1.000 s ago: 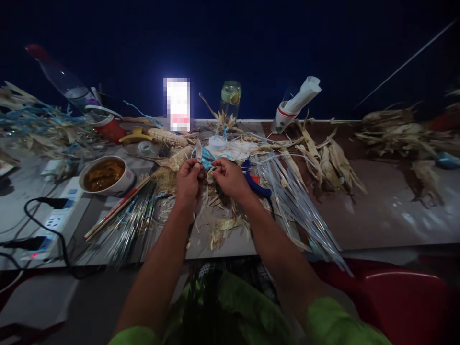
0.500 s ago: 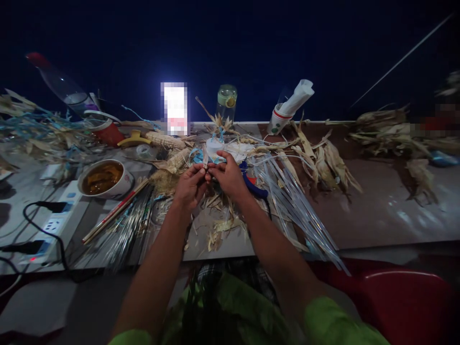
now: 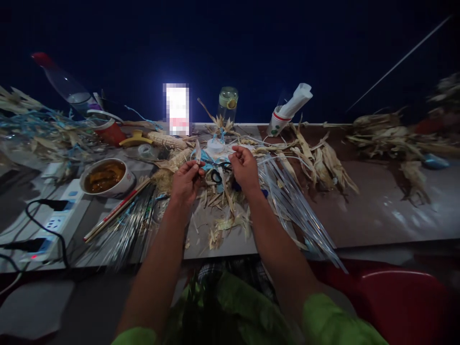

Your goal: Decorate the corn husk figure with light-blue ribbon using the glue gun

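My left hand (image 3: 187, 182) pinches a small, pale, pointed piece of corn husk (image 3: 198, 152) upright between thumb and fingers. To its right, my right hand (image 3: 245, 167) is held with the fingers curled in; whatever is in them, if anything, is too small or hidden to make out. Black-handled scissors (image 3: 216, 177) lie between the hands, one handle loop close to the right fingertips. Blue strips lie just behind them. Beyond the hands, a small husk figure tied with blue string (image 3: 220, 129) stands at a round white piece (image 3: 215, 145).
At left are a bowl of brown liquid (image 3: 107, 177), a power strip (image 3: 57, 225) with cords, and thin rods (image 3: 125, 230). Clear sticks (image 3: 302, 211) and dry husks (image 3: 332, 163) lie right. A lit phone (image 3: 177, 110), a bottle (image 3: 227, 103) and a cup (image 3: 278, 120) stand behind.
My hands, together before, have parted. The right hand has moved right, away from the husk piece, which stays in the left. The scissors now show between them.
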A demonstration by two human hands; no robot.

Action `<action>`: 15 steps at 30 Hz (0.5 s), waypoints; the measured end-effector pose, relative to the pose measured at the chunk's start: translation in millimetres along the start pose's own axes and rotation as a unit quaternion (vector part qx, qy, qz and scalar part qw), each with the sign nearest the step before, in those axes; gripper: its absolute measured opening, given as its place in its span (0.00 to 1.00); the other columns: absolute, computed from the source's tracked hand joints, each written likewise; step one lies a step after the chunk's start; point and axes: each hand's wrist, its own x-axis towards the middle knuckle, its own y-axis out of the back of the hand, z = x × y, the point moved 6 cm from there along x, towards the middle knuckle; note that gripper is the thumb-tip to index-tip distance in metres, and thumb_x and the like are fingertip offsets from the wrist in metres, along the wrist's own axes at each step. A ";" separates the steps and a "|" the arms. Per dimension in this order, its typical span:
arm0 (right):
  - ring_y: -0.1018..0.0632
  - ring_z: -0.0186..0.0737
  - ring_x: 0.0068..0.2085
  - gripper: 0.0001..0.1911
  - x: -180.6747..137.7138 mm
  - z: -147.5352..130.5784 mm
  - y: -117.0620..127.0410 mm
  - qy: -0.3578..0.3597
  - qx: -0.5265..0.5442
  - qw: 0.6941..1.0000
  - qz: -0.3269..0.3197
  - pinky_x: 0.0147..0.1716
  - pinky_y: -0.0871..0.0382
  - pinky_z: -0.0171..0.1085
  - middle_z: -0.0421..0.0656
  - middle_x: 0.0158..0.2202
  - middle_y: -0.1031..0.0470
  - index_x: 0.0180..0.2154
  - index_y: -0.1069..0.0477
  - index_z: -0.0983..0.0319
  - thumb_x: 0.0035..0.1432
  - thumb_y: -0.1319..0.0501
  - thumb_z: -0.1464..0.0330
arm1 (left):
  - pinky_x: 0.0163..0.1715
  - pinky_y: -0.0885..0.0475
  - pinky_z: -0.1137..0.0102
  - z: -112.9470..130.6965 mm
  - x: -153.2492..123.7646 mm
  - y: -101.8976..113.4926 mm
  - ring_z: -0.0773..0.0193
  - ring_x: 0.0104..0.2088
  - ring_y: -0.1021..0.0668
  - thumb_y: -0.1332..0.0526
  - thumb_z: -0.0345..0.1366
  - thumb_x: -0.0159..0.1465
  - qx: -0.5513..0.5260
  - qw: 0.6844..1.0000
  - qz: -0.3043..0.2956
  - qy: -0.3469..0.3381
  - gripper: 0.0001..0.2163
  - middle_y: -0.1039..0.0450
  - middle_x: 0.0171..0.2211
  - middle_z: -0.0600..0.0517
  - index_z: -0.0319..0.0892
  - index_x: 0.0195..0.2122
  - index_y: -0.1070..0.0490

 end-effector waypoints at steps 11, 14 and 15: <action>0.28 0.36 0.35 0.16 -24.5 -47.3 37.5 0.037 -0.324 0.939 -0.107 0.39 0.35 0.37 0.44 0.36 0.27 0.42 0.30 0.64 0.52 0.43 0.63 | 0.23 0.32 0.78 -12.5 5.8 1.6 0.76 0.20 0.29 0.35 0.27 0.48 0.006 1.000 -0.011 0.004 0.07 0.26 0.26 0.52 0.36 0.27 0.32; 0.28 0.44 0.43 0.18 -45.3 -25.7 51.1 -0.005 -0.495 0.853 -0.167 0.44 0.36 0.40 0.50 0.42 0.30 0.43 0.29 0.64 0.52 0.42 0.61 | 0.23 0.33 0.78 -12.0 5.5 2.3 0.75 0.21 0.29 0.36 0.26 0.49 0.003 1.000 -0.005 -0.004 0.06 0.27 0.26 0.52 0.37 0.27 0.33; 0.28 0.46 0.44 0.20 -51.0 -18.0 55.1 -0.019 -0.533 0.827 -0.175 0.45 0.37 0.41 0.52 0.44 0.31 0.44 0.30 0.65 0.52 0.42 0.61 | 0.23 0.33 0.78 -11.9 5.5 2.2 0.75 0.21 0.29 0.36 0.26 0.49 -0.001 1.000 -0.007 -0.006 0.06 0.27 0.26 0.52 0.37 0.27 0.33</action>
